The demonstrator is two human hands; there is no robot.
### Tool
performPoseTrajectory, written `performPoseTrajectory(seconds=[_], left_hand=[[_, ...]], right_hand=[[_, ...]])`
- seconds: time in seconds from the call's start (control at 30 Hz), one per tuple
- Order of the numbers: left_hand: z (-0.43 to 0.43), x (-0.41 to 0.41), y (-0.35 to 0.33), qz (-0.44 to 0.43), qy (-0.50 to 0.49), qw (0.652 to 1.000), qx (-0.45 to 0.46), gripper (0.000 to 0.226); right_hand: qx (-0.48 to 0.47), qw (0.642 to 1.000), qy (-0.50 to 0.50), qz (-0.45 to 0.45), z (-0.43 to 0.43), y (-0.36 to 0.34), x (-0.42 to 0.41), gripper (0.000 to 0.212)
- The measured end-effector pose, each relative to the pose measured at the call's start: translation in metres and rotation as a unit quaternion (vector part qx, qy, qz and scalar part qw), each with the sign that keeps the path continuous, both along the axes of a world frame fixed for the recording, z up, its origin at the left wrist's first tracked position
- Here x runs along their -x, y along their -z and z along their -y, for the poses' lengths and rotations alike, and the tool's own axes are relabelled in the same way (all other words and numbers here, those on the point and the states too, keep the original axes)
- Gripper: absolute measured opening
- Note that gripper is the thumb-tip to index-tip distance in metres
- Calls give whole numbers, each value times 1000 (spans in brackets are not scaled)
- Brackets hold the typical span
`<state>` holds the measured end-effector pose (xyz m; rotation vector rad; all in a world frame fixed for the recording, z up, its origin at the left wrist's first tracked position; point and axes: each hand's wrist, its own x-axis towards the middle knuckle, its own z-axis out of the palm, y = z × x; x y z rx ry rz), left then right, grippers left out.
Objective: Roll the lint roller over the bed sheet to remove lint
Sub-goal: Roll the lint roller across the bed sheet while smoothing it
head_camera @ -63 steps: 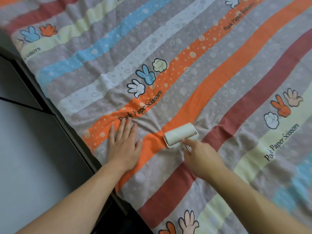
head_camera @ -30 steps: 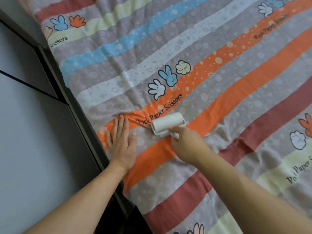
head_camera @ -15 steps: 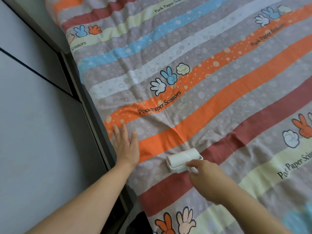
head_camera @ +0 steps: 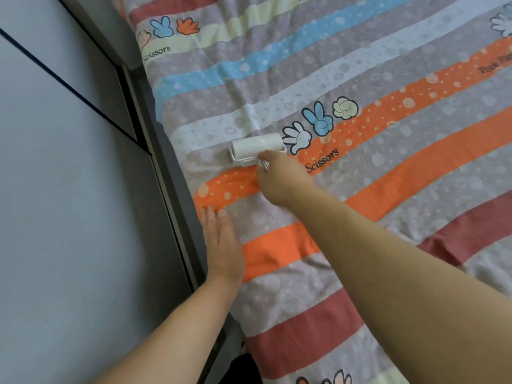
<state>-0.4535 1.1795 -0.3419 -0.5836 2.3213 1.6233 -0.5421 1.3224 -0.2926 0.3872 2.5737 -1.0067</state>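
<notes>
Curled round the handle, my right grip [head_camera: 279, 178] holds the white lint roller [head_camera: 257, 146] against the bed sheet [head_camera: 388, 173], on a pale stripe just beside the printed white glove [head_camera: 297, 137]. My left grip [head_camera: 223, 242] lies flat and wide on the sheet near its edge.

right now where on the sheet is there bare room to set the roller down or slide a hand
Open: the bed sheet right of the right forearm, across the orange and maroon stripes, and the blue stripe beyond the lint roller. Crowded: the strip by the bed frame, where the left grip lies flat and the right grip holds the roller.
</notes>
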Motion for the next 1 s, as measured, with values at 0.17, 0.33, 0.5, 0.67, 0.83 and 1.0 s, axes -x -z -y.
performPoseTrajectory(seconds=[0.17,0.33,0.5,0.67,0.83,1.0], left_hand=[[7,-2,10,-1,49,999,20,64],[11,-5,15,0,87,995,57,87],[13,-15,9,0,112,992,58,88],[15,-14,3,3,88,995,47,75],[21,-1,-5,0,-18,1000,-16,52],[34,17,8,3,-90,990,-112,57]], right_hand=[[-60,996,-50,31,-2,4,-40,39],[-53,995,-64,62,-22,-4,-126,39],[-68,988,-84,108,-30,-20,-197,47],[-55,986,-75,137,-40,-48,-216,46],[3,997,-18,74,-35,-81,-169,38],[7,999,-29,-41,21,-43,-53,40]])
